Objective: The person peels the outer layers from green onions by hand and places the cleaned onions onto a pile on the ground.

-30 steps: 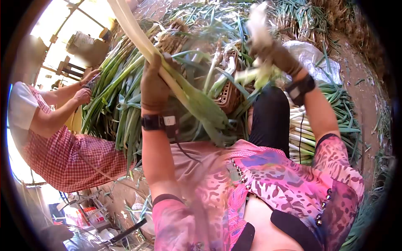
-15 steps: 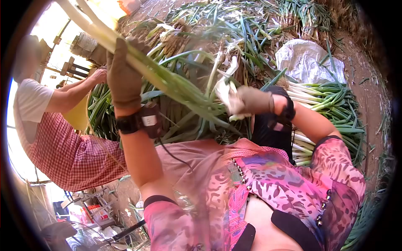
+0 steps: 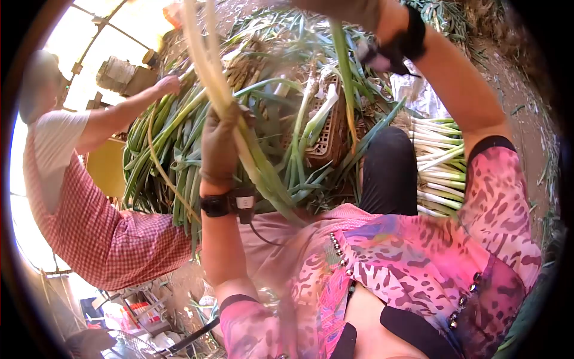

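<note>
From my remote post, the left hand (image 3: 220,146) clasps a long onion (image 3: 256,158) mid-stalk; the right hand (image 3: 353,11), its grip hidden from me, is above a dangling leaf (image 3: 342,63). I judge this leaf-stripping; the next pull calls for steady left fingers.

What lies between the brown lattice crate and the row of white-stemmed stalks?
In the head view, the person's black-clad knee and some green leaves lie between them.

co-worker (image 3: 78,197): left | leek pile (image 3: 173,149): ahead | held leeks (image 3: 256,158): left of crate (image 3: 323,143) | leek row (image 3: 439,170): right of knee (image 3: 388,170)
</note>
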Demonstrator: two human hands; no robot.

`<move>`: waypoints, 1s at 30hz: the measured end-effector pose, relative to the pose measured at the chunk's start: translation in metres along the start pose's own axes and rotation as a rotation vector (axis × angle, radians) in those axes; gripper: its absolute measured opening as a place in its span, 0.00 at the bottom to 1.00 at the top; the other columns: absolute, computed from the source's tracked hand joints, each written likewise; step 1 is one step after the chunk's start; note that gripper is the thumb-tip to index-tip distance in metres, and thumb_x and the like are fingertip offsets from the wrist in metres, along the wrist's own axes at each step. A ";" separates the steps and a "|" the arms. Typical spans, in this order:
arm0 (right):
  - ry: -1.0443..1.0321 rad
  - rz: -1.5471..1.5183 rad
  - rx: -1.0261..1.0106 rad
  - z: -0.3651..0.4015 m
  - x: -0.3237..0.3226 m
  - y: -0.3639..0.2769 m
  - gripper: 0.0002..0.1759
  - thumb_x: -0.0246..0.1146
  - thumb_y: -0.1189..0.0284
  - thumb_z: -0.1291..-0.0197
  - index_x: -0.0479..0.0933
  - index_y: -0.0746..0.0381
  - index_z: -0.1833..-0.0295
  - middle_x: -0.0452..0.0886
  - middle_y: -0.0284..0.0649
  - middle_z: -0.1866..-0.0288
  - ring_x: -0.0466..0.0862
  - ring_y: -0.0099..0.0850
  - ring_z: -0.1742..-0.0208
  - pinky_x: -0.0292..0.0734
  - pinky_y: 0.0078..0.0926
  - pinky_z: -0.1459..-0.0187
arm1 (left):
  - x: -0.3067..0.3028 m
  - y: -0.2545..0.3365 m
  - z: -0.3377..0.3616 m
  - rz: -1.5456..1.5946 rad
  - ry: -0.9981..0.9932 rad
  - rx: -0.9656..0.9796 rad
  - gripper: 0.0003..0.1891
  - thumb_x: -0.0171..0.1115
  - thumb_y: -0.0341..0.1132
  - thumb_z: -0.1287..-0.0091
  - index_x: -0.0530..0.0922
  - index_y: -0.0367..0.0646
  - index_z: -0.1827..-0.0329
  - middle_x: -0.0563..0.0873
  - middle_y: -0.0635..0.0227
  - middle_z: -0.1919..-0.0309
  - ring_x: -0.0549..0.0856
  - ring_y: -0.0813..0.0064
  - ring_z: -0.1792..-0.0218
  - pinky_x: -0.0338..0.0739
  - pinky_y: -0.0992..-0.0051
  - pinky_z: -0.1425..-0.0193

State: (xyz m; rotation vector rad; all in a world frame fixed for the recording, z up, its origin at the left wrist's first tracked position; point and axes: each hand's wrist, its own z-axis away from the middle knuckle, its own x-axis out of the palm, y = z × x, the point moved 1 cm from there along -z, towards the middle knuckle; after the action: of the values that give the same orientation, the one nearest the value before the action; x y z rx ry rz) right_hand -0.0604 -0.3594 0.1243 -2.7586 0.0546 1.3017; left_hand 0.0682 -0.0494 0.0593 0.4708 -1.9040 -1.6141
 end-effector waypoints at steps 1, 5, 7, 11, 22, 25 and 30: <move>-0.091 0.013 -0.084 0.004 0.010 -0.021 0.23 0.65 0.57 0.35 0.83 0.63 0.45 0.87 0.46 0.55 0.86 0.36 0.53 0.78 0.34 0.49 | 0.019 -0.006 -0.002 -0.006 -0.029 -0.012 0.10 0.61 0.37 0.26 0.76 0.42 0.49 0.84 0.69 0.64 0.83 0.77 0.63 0.80 0.75 0.55; -0.677 0.002 -0.111 0.054 0.030 -0.025 0.23 0.65 0.56 0.36 0.83 0.65 0.48 0.86 0.47 0.58 0.86 0.37 0.56 0.78 0.35 0.52 | 0.093 -0.030 -0.014 -0.167 -0.315 -0.064 0.14 0.62 0.32 0.29 0.77 0.37 0.43 0.85 0.71 0.61 0.83 0.80 0.61 0.79 0.79 0.55; -0.710 0.030 0.026 0.092 0.002 0.025 0.23 0.65 0.55 0.37 0.83 0.65 0.49 0.86 0.47 0.60 0.87 0.37 0.57 0.78 0.36 0.53 | 0.124 -0.045 -0.024 -0.276 -0.432 -0.026 0.15 0.63 0.34 0.29 0.77 0.37 0.43 0.85 0.71 0.59 0.82 0.83 0.59 0.77 0.80 0.53; -0.582 0.231 0.449 0.212 -0.093 0.149 0.24 0.65 0.54 0.37 0.83 0.66 0.51 0.86 0.48 0.63 0.87 0.37 0.60 0.79 0.37 0.56 | 0.148 -0.062 -0.048 -0.502 -0.354 0.350 0.23 0.66 0.33 0.30 0.75 0.34 0.34 0.85 0.63 0.47 0.81 0.75 0.46 0.75 0.75 0.39; -0.135 0.517 1.732 0.669 -0.195 0.226 0.27 0.65 0.52 0.40 0.84 0.69 0.58 0.85 0.51 0.71 0.87 0.39 0.68 0.79 0.41 0.64 | -0.061 -0.191 -0.034 -0.723 0.121 -0.041 0.17 0.64 0.36 0.28 0.79 0.32 0.42 0.85 0.63 0.49 0.82 0.73 0.49 0.75 0.74 0.40; -0.125 -0.200 1.951 0.769 -0.077 0.203 0.22 0.63 0.56 0.44 0.84 0.67 0.65 0.86 0.48 0.70 0.85 0.39 0.70 0.79 0.36 0.66 | -0.070 -0.246 -0.018 -0.768 0.086 -0.232 0.17 0.65 0.38 0.29 0.81 0.34 0.44 0.86 0.62 0.50 0.82 0.71 0.49 0.75 0.72 0.40; -0.747 0.092 1.656 0.774 0.041 0.204 0.19 0.70 0.59 0.46 0.86 0.65 0.58 0.88 0.48 0.64 0.87 0.41 0.65 0.81 0.37 0.61 | -0.056 -0.308 -0.010 -0.908 0.056 -0.369 0.21 0.69 0.41 0.32 0.81 0.33 0.45 0.88 0.61 0.55 0.85 0.71 0.55 0.79 0.71 0.47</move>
State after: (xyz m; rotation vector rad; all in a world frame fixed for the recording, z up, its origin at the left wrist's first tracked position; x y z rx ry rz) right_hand -0.6439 -0.4868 -0.4105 -0.8650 0.7644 1.2268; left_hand 0.0848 -0.0840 -0.2512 1.3177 -1.3381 -2.3993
